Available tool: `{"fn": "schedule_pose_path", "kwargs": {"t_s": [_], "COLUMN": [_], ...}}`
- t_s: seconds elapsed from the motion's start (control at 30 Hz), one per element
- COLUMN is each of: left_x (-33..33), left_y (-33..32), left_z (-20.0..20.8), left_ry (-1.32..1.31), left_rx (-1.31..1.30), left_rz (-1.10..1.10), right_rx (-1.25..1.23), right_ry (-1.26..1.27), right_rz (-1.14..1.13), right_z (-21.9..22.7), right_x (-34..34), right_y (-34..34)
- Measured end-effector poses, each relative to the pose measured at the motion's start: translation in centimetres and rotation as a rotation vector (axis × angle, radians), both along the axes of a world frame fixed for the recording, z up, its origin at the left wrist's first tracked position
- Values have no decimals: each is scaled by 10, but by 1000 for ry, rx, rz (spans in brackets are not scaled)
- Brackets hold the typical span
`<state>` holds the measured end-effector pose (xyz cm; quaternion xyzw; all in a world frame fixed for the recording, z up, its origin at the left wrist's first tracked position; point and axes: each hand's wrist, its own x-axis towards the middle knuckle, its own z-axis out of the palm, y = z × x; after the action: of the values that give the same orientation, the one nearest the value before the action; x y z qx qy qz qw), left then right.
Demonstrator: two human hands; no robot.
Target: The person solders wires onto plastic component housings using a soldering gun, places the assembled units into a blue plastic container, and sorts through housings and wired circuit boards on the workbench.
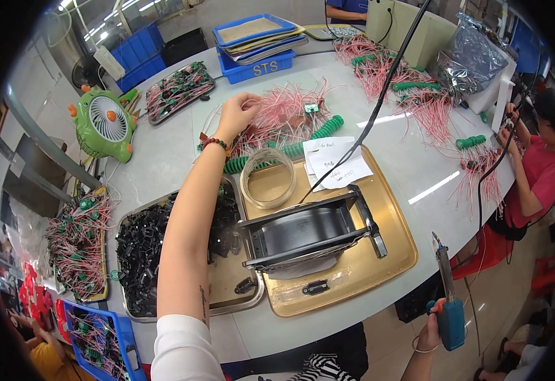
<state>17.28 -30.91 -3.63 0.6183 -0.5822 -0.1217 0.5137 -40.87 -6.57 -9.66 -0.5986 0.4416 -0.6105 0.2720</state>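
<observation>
My left hand [239, 113] reaches to the far side of the table, at the left edge of a heap of pink wires [284, 111]. Its fingers are curled together, and whatever they pinch is hidden. In my right hand [428, 334], low at the right and off the table's edge, is a soldering gun [450, 320] with a teal handle, its metal tip pointing up. A black frame-mounted fan [306, 230] lies on a gold tray [392, 254] between my arms. One small black plastic part [315, 287] sits in front of the fan.
A tape roll [244, 181] and paper slips [338, 168] lie on the gold tray. Left of it, a metal tray [232, 303] holds black parts. Green coils [328, 127] edge the wires. A black cable [379, 105] hangs across. A co-worker [534, 171] sits at right.
</observation>
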Motion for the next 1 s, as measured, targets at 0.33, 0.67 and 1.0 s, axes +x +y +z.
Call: {"fn": "schedule_pose_path", "kwargs": {"t_s": [0.33,0.67,1.0], "left_x": [7,2,-1], "left_y": [1,1,2], "left_z": [0,4,4], "left_ry": [204,378,314], "left_rx": [76,168,184], "left_rz": [-15,-28,-16], "right_rx": [-19,4,19], "right_ry": [8,-44,-41], "right_rz": [11,-8,-18], "right_z": [2,2,-5], "right_x": [2,5,-1], "right_y": [-1,0,1]}}
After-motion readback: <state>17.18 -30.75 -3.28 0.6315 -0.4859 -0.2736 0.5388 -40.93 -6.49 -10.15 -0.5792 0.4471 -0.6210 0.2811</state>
